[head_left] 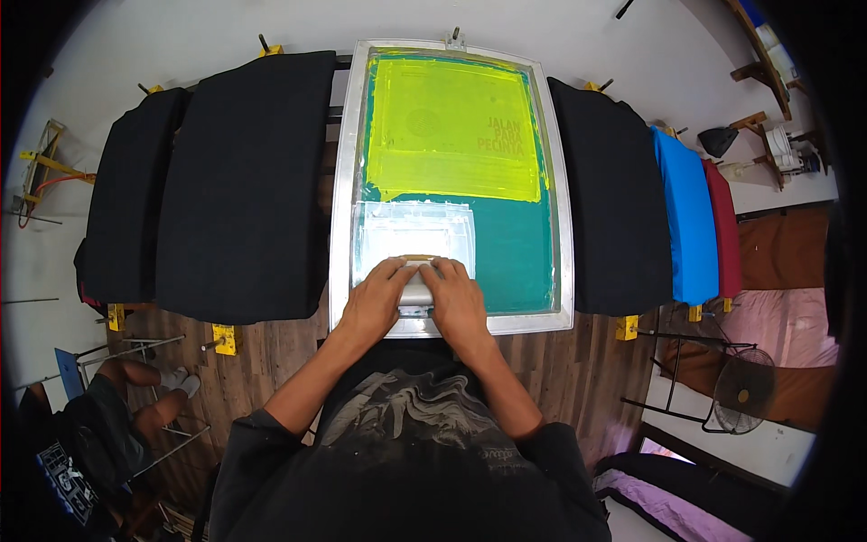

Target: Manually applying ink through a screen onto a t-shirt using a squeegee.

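Note:
My left hand (375,298) and my right hand (459,298) grip a metal squeegee (416,294), one at each side, near the lower left of a screen-printing frame (557,226). The screen's teal mesh (510,253) carries a large bright yellow-green coated patch (433,90) in its upper part, with faint reddish lettering showing through. A white, translucent patch (406,226) lies just beyond the squeegee. My fingers are wrapped over the squeegee's top, thumbs toward the middle.
Black fabric-covered platens (244,190) flank the screen, with blue (686,217) and red (725,226) ones farther right. Yellow brackets (224,338) sit along their edges. A seated person (122,406) is at lower left, a standing fan (742,384) at lower right, and wall shelving (763,63) at upper right.

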`<state>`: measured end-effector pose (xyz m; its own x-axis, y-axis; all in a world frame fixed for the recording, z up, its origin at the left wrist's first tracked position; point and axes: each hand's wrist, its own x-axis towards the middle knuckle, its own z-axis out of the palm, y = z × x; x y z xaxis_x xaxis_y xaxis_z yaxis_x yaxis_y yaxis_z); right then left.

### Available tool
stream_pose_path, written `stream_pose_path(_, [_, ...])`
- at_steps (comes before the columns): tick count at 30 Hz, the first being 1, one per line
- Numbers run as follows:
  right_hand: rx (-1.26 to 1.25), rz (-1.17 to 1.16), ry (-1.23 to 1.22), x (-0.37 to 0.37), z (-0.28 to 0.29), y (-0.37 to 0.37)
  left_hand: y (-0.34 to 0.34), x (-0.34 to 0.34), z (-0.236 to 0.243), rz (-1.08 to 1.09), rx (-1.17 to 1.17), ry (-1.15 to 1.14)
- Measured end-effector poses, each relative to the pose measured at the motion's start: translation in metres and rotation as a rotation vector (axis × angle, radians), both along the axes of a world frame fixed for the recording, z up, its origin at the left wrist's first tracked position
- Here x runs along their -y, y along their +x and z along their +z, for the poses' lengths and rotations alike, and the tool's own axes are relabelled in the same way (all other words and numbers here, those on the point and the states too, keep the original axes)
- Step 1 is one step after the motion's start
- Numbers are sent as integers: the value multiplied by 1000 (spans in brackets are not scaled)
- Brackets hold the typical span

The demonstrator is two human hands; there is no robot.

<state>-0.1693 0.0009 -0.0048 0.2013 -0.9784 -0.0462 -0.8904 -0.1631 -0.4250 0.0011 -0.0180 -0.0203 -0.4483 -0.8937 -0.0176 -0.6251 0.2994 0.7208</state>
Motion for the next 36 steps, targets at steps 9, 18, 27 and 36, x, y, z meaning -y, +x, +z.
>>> stream_pose_path(9, [36,-8,-43,1,-4,1,-1,-2,1,32,-7,-27])
stream_pose_path(18, [15,7,-121,-3,-3,-3,-5,-4,2,29,-52,-80])
stream_pose_path(27, [54,9,-76,-7,3,-5,-5,-5,3,34,-81,-13])
stream_pose_path(36, [95,-13,14,-8,10,-4,-5,-8,15,35,-85,62])
